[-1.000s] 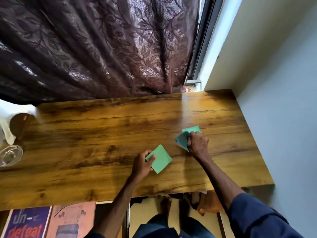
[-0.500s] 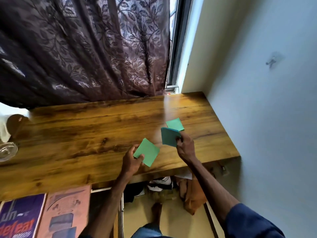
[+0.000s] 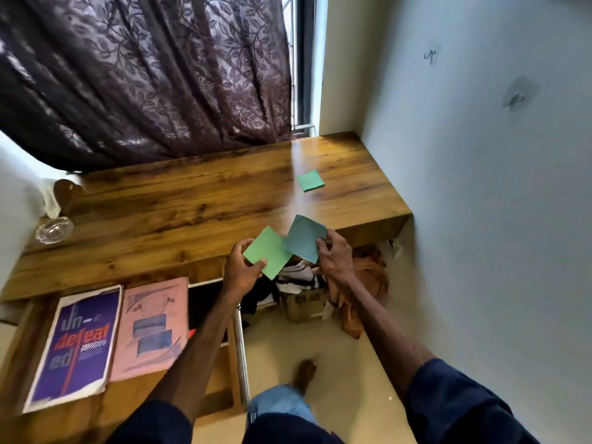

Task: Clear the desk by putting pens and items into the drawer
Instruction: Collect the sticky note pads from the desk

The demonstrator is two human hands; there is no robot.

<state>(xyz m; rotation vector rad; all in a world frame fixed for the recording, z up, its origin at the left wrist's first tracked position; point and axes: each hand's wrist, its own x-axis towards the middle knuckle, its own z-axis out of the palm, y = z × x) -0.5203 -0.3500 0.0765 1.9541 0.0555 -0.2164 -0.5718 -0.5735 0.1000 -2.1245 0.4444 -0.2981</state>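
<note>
My left hand [image 3: 239,270] grips a light green square pad [image 3: 267,253] by its near corner, in front of the desk's front edge. My right hand [image 3: 333,257] pinches a blue-green square pad [image 3: 303,238] beside it, and the two pads overlap slightly. A third green pad [image 3: 310,180] lies flat on the wooden desk [image 3: 179,213] near its far right end. Below the desk on the left, the open drawer [image 3: 221,373] holds a purple book [image 3: 75,344] and a pink book [image 3: 152,325].
A glass dish [image 3: 54,230] and a brown-and-white object [image 3: 59,195] stand at the desk's left end. A dark curtain [image 3: 144,75] hangs behind the desk, and a white wall [image 3: 480,187] runs on the right. Clothes and a box [image 3: 304,299] lie under the desk.
Both hands lifted their pads off the desk and drew them back past its front edge. One green pad stayed on the desk. The view tilted down, showing the open drawer.
</note>
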